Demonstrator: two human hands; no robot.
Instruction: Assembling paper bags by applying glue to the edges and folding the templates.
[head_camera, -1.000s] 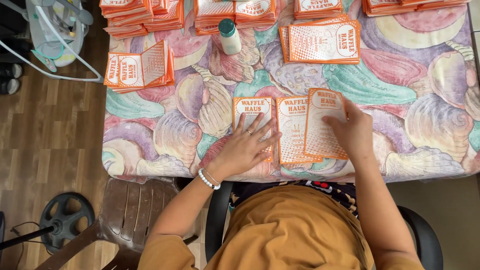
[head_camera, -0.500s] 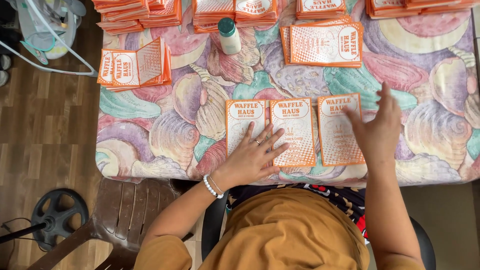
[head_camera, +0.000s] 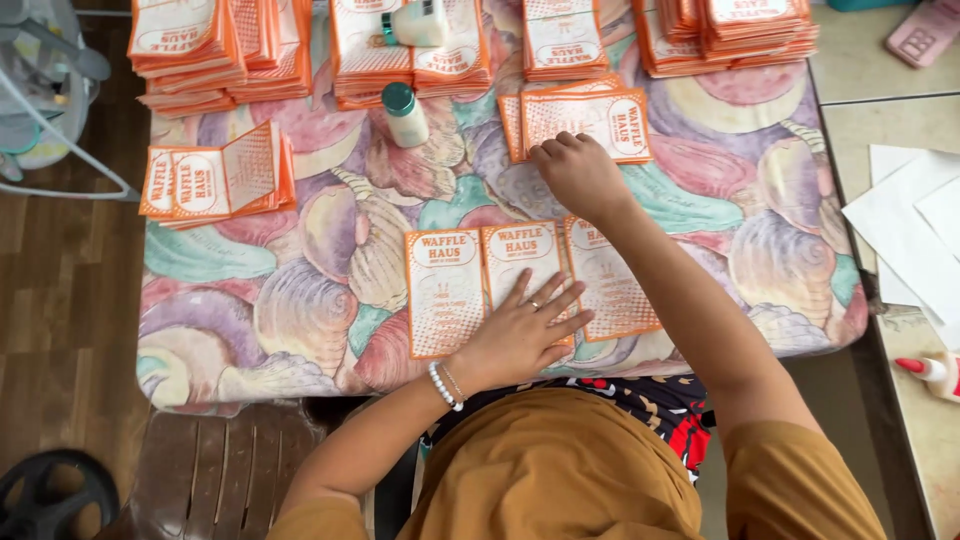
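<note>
An unfolded orange-and-white paper leaflet (head_camera: 448, 290) of three panels lies flat near the front edge of the table (head_camera: 300, 300), which has a shell-patterned cloth. My left hand (head_camera: 528, 330) presses flat on its middle panel, fingers spread, with a ring and a bead bracelet. My right hand (head_camera: 578, 175) reaches farther back, fingers curled on the lower left of a small stack of the same leaflets (head_camera: 600, 120); whether it grips a sheet is unclear.
Several piles of folded leaflets (head_camera: 225, 45) line the back edge. A half-folded pile (head_camera: 215, 180) sits at left. A small green-capped bottle (head_camera: 405, 112) stands at centre back. White sheets (head_camera: 905, 225) and a red-tipped glue bottle (head_camera: 930, 370) lie right. A chair seat (head_camera: 210, 465) is lower left.
My right hand left the leaflet's right panel and reached back to the stack behind it. The left hand stayed pressing the middle panel. The view shifted, showing more to the right.
</note>
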